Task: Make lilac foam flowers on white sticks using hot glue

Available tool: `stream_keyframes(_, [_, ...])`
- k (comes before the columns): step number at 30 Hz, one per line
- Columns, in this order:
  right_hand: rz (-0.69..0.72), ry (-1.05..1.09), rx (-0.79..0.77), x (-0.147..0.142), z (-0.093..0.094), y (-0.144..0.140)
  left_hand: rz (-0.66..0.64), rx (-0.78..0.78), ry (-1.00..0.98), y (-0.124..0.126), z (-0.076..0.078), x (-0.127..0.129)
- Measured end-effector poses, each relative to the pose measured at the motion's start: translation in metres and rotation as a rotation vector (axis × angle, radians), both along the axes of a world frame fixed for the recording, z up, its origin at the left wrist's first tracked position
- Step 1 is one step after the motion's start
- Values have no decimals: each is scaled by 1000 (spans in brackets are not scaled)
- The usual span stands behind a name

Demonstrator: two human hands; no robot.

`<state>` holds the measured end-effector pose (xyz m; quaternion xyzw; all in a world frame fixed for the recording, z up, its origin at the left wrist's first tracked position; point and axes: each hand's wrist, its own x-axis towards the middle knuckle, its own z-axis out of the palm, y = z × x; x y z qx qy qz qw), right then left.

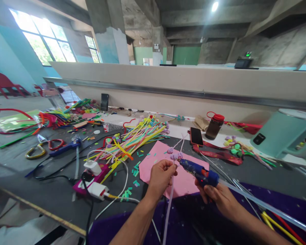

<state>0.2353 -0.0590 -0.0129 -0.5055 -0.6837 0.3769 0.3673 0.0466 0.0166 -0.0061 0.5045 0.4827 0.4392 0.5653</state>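
Note:
My left hand (162,178) pinches a pale lilac pipe cleaner (169,211), whose lower end trails down toward my lap. At its upper end sits a lilac curled flower shape (176,155), just above my fingertips. My right hand (216,194) is wrapped round a blue glue gun (197,170) with a long clear glue stick (267,203) coming out of its back. The gun's nozzle points left and is at or very close to the lilac flower; whether it touches I cannot tell. Beneath both lies a pink sheet (153,160).
A heap of pipe cleaners (135,139) and a power strip (80,189) with chargers lie to the left, near scissors (57,144) and another glue gun (66,148). Small green cut pieces (135,170) are scattered about. Rightward are a phone (196,136), a bottle (214,126) and a green kettle (283,136).

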Motion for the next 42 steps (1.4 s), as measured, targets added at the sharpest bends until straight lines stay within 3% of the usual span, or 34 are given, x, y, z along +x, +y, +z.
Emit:
stream_keyframes(15, [7, -125, 19, 6, -10, 0, -4, -3, -3, 0, 1, -1])
stream_keyframes(42, [30, -94, 40, 4, -2, 0, -3, -24, -21, 0, 3, -1])
